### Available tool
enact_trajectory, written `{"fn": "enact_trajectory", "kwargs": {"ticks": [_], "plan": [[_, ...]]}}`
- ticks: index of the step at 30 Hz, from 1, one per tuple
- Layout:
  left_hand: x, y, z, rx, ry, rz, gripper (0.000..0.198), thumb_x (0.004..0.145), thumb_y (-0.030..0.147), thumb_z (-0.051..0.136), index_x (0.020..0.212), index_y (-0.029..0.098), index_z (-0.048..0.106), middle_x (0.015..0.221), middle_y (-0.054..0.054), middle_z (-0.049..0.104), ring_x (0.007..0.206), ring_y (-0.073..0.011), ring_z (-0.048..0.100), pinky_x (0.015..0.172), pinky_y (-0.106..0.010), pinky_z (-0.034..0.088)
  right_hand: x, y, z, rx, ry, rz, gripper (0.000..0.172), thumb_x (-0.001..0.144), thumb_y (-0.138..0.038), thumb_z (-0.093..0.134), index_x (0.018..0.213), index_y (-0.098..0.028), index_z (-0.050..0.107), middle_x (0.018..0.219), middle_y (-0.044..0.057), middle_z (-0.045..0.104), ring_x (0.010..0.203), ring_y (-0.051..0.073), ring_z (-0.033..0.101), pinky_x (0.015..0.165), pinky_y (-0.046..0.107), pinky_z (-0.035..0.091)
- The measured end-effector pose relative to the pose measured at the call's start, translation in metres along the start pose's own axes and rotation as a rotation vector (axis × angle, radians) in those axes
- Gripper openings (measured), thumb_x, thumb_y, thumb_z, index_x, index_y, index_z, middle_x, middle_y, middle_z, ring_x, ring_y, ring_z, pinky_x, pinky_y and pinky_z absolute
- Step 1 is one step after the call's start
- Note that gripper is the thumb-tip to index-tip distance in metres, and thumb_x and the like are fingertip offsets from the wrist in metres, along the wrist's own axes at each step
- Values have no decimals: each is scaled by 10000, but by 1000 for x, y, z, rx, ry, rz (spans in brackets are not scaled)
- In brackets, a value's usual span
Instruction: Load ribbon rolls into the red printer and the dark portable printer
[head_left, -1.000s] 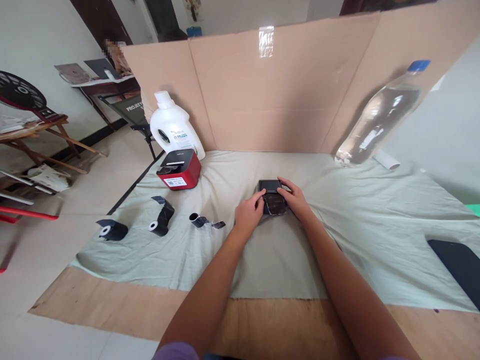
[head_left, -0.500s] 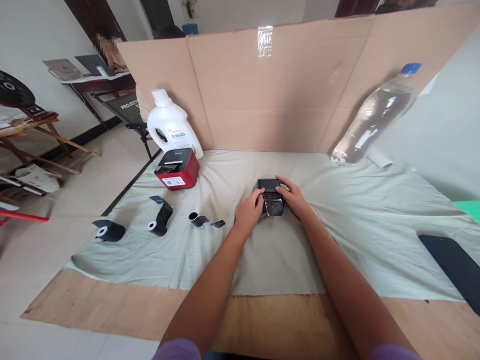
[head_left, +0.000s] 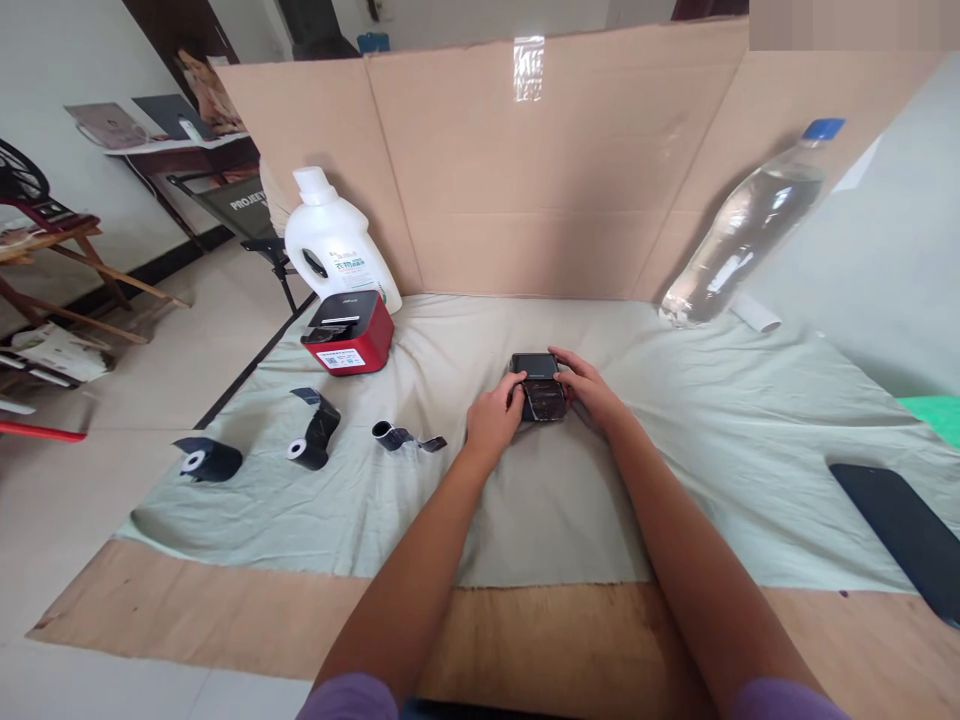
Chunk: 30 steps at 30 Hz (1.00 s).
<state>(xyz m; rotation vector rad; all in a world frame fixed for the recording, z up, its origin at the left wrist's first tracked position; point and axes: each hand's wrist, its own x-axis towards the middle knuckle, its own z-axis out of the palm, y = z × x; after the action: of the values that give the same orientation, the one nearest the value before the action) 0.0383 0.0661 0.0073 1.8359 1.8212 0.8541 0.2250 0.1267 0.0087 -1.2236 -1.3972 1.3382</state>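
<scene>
A small black printer (head_left: 533, 366) rests on the cloth in front of me, with a dark, glossy strip (head_left: 545, 401) hanging over its near side. My left hand (head_left: 494, 414) is closed on its left side, thumb near the top edge. On the opposite side, my right hand (head_left: 589, 387) grips it, with the index finger reaching behind the far corner. Both palms are partly turned from view. To the left lie a short black roll with a loose tail (head_left: 390, 437), a second black roll (head_left: 308, 452) and a third (head_left: 215, 462).
Behind the rolls stands a red-and-black printer (head_left: 349, 335) beside a white detergent bottle (head_left: 339, 240). A cardboard panel (head_left: 525, 190) closes off the back. A clear bottle with a blue cap (head_left: 750, 230) leans at right, near a white tube (head_left: 756, 314). A black phone (head_left: 900, 535) lies at far right.
The whole view has shifted slightly. Both hands stay on the black printer; the hanging strip catches the light differently and its lower end sits a little higher.
</scene>
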Motion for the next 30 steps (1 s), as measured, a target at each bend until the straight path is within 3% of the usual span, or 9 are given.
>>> {"fn": "enact_trajectory", "kwargs": {"ticks": [4,10,21,30], "plan": [[2,-1,2,6,3,-29,356,998,364,458,1307,385,634,901,-9,733,861,-235,669,796,-310,468,-1,-3,-1,-7,-39,42,779,750,-281,610,1511,-209,458,1523,133,468,562,60,485,487,245,452],[4,-1,2,60,-3,-24,353,998,384,438,1293,386,633,889,-9,729,847,-233,671,780,-305,469,-1,-3,1,-6,-6,29,797,754,-277,619,1531,-234,446,1478,117,516,525,41,431,454,224,402],[1,-1,1,42,-2,-3,376,1003,372,421,1321,375,622,870,-11,728,787,-223,657,751,-300,461,0,-2,-1,33,-34,31,795,731,-268,619,1508,-191,472,1409,130,559,525,52,457,412,224,392],[-1,-4,0,-79,12,-21,400,990,394,461,1367,327,574,717,5,659,699,-203,627,703,-285,448,3,7,-1,24,4,7,803,747,-298,631,1525,-215,448,1523,146,463,537,47,439,418,217,404]]}}
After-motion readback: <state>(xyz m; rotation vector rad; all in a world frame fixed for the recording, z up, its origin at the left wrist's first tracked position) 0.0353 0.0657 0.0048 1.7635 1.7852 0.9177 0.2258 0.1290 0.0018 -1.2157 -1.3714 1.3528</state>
